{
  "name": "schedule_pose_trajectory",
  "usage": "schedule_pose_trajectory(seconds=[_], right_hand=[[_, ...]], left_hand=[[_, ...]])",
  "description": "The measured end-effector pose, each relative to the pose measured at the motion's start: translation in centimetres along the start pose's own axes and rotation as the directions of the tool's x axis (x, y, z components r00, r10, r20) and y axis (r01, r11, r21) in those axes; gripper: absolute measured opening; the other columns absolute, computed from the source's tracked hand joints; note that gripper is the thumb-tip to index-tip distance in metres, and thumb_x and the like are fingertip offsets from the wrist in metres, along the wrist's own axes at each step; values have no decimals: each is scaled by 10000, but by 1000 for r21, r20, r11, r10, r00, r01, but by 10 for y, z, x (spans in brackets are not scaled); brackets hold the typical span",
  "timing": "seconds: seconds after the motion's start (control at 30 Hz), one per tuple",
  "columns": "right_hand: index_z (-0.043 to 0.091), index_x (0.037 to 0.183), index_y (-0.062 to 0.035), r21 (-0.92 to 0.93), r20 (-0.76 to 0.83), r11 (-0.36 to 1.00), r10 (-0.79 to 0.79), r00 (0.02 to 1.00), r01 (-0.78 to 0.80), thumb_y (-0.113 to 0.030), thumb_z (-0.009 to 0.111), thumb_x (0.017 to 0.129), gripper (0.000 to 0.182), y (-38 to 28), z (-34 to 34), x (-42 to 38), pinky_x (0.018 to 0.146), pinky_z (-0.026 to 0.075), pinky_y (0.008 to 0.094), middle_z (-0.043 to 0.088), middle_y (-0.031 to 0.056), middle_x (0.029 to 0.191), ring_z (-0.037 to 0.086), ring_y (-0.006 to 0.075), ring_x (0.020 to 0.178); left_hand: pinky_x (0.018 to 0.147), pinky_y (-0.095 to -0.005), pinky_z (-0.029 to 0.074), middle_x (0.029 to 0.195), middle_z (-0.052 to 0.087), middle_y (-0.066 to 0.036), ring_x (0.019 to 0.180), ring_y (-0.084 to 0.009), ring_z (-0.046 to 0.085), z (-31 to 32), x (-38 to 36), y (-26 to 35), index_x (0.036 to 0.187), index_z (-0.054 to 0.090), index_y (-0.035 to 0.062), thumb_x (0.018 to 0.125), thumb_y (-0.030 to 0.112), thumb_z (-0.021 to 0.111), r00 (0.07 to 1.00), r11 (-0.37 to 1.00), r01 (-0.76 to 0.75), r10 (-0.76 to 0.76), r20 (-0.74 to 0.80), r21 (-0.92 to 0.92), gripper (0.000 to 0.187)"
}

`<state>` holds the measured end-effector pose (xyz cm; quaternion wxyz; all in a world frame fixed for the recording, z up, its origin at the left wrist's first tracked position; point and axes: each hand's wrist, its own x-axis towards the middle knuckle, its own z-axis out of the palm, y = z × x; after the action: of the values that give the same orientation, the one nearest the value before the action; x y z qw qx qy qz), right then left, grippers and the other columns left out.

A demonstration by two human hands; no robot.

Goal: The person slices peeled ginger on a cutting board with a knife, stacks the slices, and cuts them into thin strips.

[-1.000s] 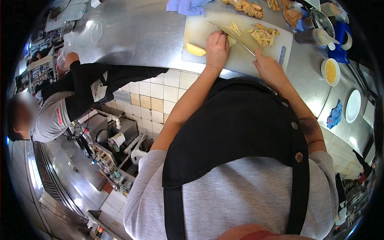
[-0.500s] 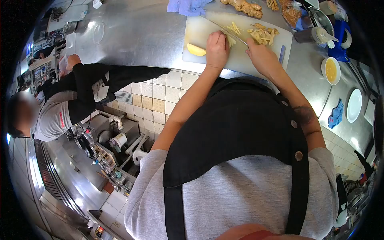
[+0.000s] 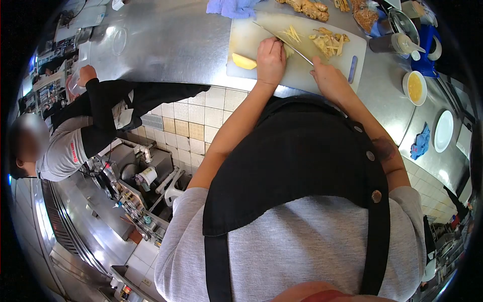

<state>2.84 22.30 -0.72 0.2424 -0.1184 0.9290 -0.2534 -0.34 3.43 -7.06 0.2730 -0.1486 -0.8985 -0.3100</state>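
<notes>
My left hand (image 3: 271, 61) is closed, fingers curled and pressed down on a small pile of sliced ginger (image 3: 289, 50) on the white cutting board (image 3: 251, 40). In my right hand (image 3: 329, 79) is the handle of a knife (image 3: 302, 55), its blade slanting up and left past my left fingertips. Thin ginger strips (image 3: 291, 33) lie just beyond the blade. To their right sits a heap of ginger peelings and offcuts (image 3: 330, 44). A larger peeled ginger piece (image 3: 244, 61) rests left of my left hand. My fingers partly hide the slices.
Beyond the board are a purple cloth (image 3: 231, 7) and an unpeeled ginger root (image 3: 306, 8). On the right stand a bowl of yellow food (image 3: 415, 88), a white plate (image 3: 444, 132) and a blue cloth (image 3: 421, 142). A co-worker (image 3: 65, 141) is at the counter's left.
My right hand and the knife have shifted slightly toward me, with the handle end a little lower. My left hand stays on the ginger. The whole view has moved slightly.
</notes>
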Motion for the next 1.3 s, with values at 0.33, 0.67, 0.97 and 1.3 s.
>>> schedule_pose_trajectory(seconds=[0.33,0.67,0.97,1.3], right_hand=[[441,1046,5,-14,-105,997,-83,991,82,-185,547,952,237,-8,8,29,717,487,548,646,275,811,639,460,801],[429,1048,-8,-21,-80,998,-67,995,65,-198,544,959,239,8,0,5,712,481,553,643,270,825,628,464,813],[415,1056,-23,-67,-29,998,-11,1000,9,-212,529,973,236,-11,-21,-19,720,486,564,647,268,826,635,474,813],[410,1039,2,-25,24,999,21,999,-20,-186,506,982,218,-1,-6,-13,731,476,560,642,288,833,630,479,818]], left_hand=[[768,-400,501,953,634,-135,873,-331,593,-4,0,2,854,629,0,764,-40,647,1000,999,5,-5,4,-33,101],[793,-386,514,964,653,-130,900,-320,612,-10,-2,4,861,660,-1,780,-31,653,1000,998,24,-24,10,-59,86],[778,-384,514,949,649,-131,882,-316,610,-8,-1,4,874,661,-2,769,-34,659,1000,1000,4,-4,8,-16,110],[783,-390,510,951,649,-134,885,-323,610,-5,-3,2,862,654,0,775,-23,662,1000,1000,10,-10,3,-14,90]])
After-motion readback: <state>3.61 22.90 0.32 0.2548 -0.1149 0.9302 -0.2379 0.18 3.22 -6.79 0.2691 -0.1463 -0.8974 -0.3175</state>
